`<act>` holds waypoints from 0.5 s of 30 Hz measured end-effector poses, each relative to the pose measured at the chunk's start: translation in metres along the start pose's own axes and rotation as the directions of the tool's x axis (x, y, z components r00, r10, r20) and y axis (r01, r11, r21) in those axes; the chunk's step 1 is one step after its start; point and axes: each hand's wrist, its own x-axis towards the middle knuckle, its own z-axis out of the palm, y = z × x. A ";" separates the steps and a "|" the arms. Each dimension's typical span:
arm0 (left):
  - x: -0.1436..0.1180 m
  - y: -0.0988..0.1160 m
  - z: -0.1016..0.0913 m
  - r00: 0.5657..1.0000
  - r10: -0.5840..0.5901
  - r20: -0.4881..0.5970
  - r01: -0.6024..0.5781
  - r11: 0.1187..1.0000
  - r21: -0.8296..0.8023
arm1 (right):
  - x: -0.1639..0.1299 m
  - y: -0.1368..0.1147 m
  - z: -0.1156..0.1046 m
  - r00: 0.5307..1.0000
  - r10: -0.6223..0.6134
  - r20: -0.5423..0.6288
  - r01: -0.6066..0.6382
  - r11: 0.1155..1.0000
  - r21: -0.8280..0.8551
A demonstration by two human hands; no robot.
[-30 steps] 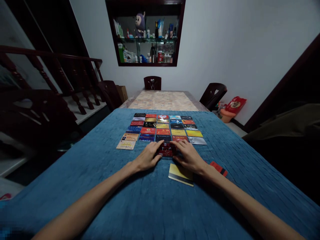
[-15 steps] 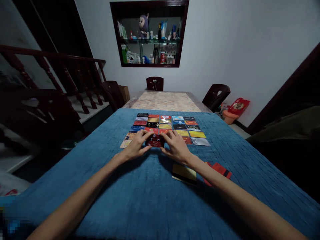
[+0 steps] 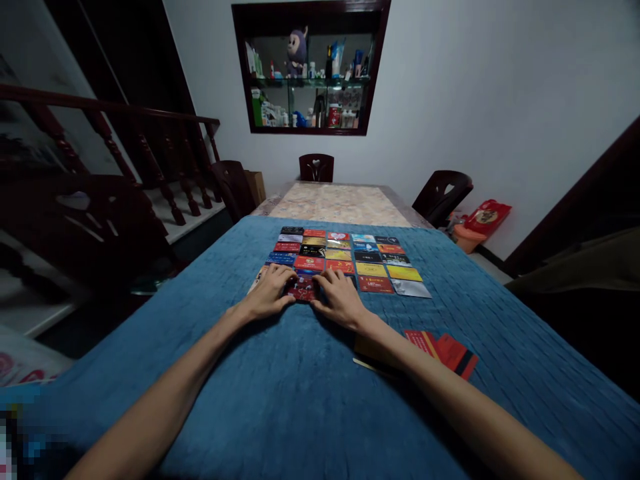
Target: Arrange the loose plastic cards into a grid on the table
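Between my two hands lies a dark red patterned card (image 3: 301, 289), at the near edge of a grid of several colourful cards (image 3: 339, 255). My left hand (image 3: 270, 292) grips the card's left end, thumb at the near edge and fingers at the far one. At its right end my right hand (image 3: 340, 297) holds it the same way. The card looks flat at cloth level. My left hand partly covers the cards at the near left corner. Under my right forearm a gold card (image 3: 373, 353) is partly hidden, with red cards (image 3: 457, 355) to its right.
A blue cloth (image 3: 210, 373) covers the near part of the table, and a patterned tabletop (image 3: 340, 202) shows beyond it. Dark chairs (image 3: 440, 197) stand around the far end. A red bag (image 3: 489, 219) and an orange bin (image 3: 467, 238) are at the right wall.
Both hands have lowered the dark red card from a raised, tilted position to the near edge of the grid. The view has shifted slightly.
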 end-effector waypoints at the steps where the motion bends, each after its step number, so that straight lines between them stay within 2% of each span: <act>1: 0.000 0.000 0.000 1.000 -0.001 0.009 0.001 1.000 -0.001 | -0.001 0.000 0.001 1.000 0.002 0.008 -0.002 1.000 0.009; 7: -0.002 0.002 0.004 0.995 0.026 0.092 -0.024 1.000 -0.016 | -0.007 0.000 0.004 0.998 0.047 0.038 -0.048 0.998 0.030; 15: -0.005 -0.001 0.006 0.993 0.009 0.121 -0.005 0.999 -0.032 | -0.007 -0.001 0.004 0.996 0.040 0.077 -0.043 0.998 0.042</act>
